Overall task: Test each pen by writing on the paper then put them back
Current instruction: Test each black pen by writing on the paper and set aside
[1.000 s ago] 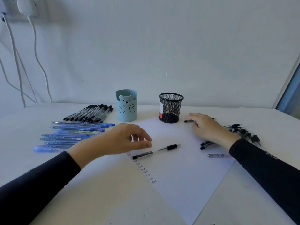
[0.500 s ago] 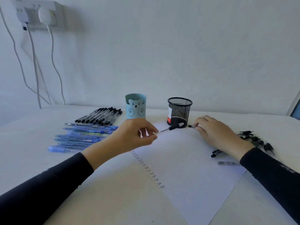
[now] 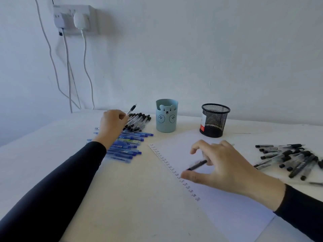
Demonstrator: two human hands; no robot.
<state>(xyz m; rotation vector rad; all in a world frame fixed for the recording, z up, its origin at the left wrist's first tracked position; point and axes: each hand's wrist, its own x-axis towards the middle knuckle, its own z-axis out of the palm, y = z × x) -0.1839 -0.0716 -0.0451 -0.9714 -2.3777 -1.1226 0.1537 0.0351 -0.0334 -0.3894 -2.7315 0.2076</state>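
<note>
Head view: left hand (image 3: 111, 122) pinches a black pen (image 3: 131, 109) above the sorted row (image 3: 138, 122), tip pointing up-right. Right hand (image 3: 225, 169), fingers (image 3: 195, 147) spread, loosely grips another pen (image 3: 197, 165) over the paper (image 3: 236, 215); its axis slants down-left toward the test marks.

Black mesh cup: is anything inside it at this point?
Through the black mesh cup only a red-and-white label shows on its left side, and no pens stick up above the rim. The dark bottom hides whatever might lie flat there.
</note>
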